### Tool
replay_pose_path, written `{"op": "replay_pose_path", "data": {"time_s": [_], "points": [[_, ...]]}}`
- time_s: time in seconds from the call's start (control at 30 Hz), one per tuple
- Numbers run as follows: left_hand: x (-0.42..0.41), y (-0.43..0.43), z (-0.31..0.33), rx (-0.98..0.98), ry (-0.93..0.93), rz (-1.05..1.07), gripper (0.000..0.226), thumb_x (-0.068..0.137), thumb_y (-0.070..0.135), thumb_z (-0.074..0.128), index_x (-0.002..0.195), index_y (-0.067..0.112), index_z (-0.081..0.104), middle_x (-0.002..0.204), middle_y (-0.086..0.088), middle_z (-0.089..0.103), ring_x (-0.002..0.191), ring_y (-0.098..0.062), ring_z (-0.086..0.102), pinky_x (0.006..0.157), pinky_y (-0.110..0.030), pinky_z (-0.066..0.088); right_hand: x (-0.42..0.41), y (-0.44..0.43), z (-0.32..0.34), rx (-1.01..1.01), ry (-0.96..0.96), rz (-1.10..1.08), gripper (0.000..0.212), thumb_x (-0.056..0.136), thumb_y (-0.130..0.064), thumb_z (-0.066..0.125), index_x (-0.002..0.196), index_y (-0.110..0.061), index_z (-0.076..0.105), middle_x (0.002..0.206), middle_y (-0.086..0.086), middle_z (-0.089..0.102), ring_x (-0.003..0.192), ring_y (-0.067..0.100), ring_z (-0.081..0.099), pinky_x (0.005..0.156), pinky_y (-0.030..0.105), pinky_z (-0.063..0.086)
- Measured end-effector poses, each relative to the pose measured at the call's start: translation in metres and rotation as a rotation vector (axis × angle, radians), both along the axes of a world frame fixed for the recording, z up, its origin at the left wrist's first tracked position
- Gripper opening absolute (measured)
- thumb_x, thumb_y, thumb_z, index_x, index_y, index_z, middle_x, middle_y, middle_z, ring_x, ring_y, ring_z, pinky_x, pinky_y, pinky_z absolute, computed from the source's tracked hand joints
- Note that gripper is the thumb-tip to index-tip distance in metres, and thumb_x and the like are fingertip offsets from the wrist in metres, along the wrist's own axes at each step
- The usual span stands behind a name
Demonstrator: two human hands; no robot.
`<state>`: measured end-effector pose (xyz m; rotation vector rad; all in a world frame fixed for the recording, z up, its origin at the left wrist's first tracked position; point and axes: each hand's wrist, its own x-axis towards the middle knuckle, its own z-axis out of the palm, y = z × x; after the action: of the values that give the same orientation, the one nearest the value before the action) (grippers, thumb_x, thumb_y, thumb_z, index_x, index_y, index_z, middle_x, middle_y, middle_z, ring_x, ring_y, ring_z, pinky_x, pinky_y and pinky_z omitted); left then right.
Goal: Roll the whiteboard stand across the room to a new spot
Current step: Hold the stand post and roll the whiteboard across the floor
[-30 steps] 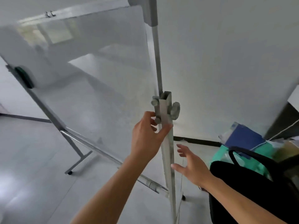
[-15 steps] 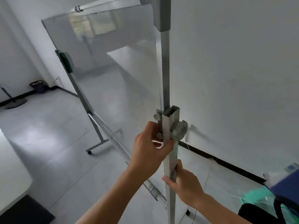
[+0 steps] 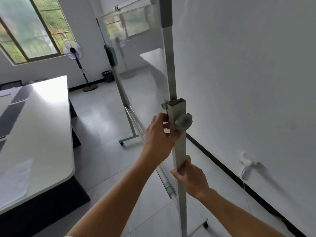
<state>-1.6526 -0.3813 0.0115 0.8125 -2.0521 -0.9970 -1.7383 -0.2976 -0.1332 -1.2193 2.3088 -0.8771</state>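
The whiteboard stand [image 3: 171, 79] rises in front of me, its glossy board seen almost edge-on and running away along the white wall. My left hand [image 3: 159, 137] grips the near grey upright just below the round clamp knob [image 3: 183, 121]. My right hand [image 3: 191, 178] is wrapped around the same post lower down. The far leg ends in a small castor [image 3: 121, 143]. A near castor [image 3: 205, 224] shows at the bottom right. A green eraser [image 3: 111, 56] hangs on the far upright.
A long white table [image 3: 42, 127] with a dark base fills the left side. A pedestal fan [image 3: 75, 53] and a dark bin [image 3: 108, 76] stand by the window wall. The white wall with a black skirting [image 3: 222, 165] runs close on the right. Tiled floor lies between.
My right hand, open a second ago, has closed on the post below the left. The view has swung left: the black chair and bags are gone, and the table, window and fan have appeared.
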Motion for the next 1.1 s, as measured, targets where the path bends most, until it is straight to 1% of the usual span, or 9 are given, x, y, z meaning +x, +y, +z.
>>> {"op": "replay_pose_path", "data": {"time_s": [0.13,0.2,0.3,0.43,0.57,0.73,0.9,1.03,1.1], "points": [[-0.031,-0.061,-0.004,-0.011,0.043,0.041,0.037,0.075,0.024,0.078,0.106,0.017,0.059,0.104,0.004,0.068,0.091,-0.006,0.063,0.064,-0.004,0.047,-0.031,-0.064,-0.003,-0.023,0.013,0.007,0.058,0.083,-0.056,0.059,0.122,-0.019,0.037,0.117,0.003,0.068,0.098,0.025,0.07,0.087,0.037,0.059],[-0.046,-0.094,-0.005,0.005,0.055,0.056,0.037,0.074,0.023,0.079,0.106,0.018,0.06,0.098,0.007,0.068,0.092,-0.006,0.064,0.075,-0.015,0.051,-0.046,-0.096,-0.001,-0.018,0.013,0.009,0.058,0.084,-0.055,0.058,0.125,-0.019,0.038,0.12,0.003,0.067,0.101,0.025,0.07,0.088,0.036,0.057],[-0.068,-0.139,-0.006,0.018,0.063,0.075,0.039,0.074,0.022,0.079,0.108,0.017,0.06,0.101,0.004,0.07,0.095,-0.009,0.065,0.08,-0.024,0.054,-0.066,-0.144,0.002,-0.002,0.003,0.02,0.058,0.085,-0.055,0.057,0.127,-0.02,0.037,0.124,0.002,0.065,0.104,0.024,0.068,0.09,0.037,0.055],[-0.093,-0.198,-0.006,0.015,0.076,0.106,0.042,0.074,0.022,0.08,0.111,0.015,0.06,0.105,0.001,0.07,0.095,-0.009,0.064,0.075,-0.014,0.049,-0.093,-0.204,0.005,0.013,0.017,0.035,0.057,0.085,-0.053,0.059,0.125,-0.019,0.037,0.121,0.003,0.066,0.103,0.026,0.068,0.09,0.038,0.055],[-0.12,-0.257,-0.009,0.001,0.084,0.141,0.043,0.073,0.022,0.08,0.111,0.015,0.06,0.105,0.0,0.07,0.096,-0.011,0.065,0.079,-0.021,0.053,-0.121,-0.266,0.006,0.016,0.052,0.073,0.058,0.085,-0.052,0.059,0.124,-0.016,0.038,0.121,0.005,0.067,0.102,0.027,0.069,0.09,0.037,0.055],[-0.15,-0.327,-0.009,-0.004,0.086,0.188,0.043,0.073,0.022,0.08,0.111,0.015,0.06,0.103,0.003,0.07,0.095,-0.008,0.064,0.08,-0.021,0.054,-0.162,-0.342,0.003,-0.023,0.094,0.169,0.063,0.083,-0.053,0.062,0.127,-0.014,0.04,0.123,0.003,0.067,0.1,0.026,0.071,0.088,0.035,0.056],[-0.152,-0.391,-0.003,0.023,0.041,0.2,0.042,0.075,0.02,0.08,0.111,0.019,0.058,0.111,0.003,0.068,0.097,-0.007,0.062,0.074,-0.011,0.049,-0.177,-0.411,0.007,-0.041,0.115,0.285,0.062,0.081,-0.055,0.062,0.125,-0.015,0.046,0.12,-0.002,0.07,0.093,0.022,0.073,0.084,0.027,0.057],[-0.129,-0.433,-0.006,0.064,0.067,0.227,0.046,0.073,0.018,0.08,0.114,0.017,0.058,0.118,-0.001,0.064,0.11,-0.015,0.06,0.081,-0.026,0.056,-0.166,-0.454,0.004,-0.031,0.109,0.408,0.062,0.08,-0.053,0.065,0.124,-0.014,0.047,0.115,-0.002,0.071,0.088,0.022,0.074,0.081,0.025,0.057],[-0.114,-0.454,-0.007,0.117,0.115,0.197,0.046,0.073,0.012,0.08,0.114,0.013,0.058,0.115,-0.003,0.065,0.111,-0.017,0.061,0.079,-0.027,0.058,-0.156,-0.474,0.003,-0.031,0.098,0.445,0.064,0.077,-0.052,0.068,0.124,-0.014,0.048,0.113,-0.001,0.071,0.087,0.023,0.074,0.082,0.026,0.057]]}}
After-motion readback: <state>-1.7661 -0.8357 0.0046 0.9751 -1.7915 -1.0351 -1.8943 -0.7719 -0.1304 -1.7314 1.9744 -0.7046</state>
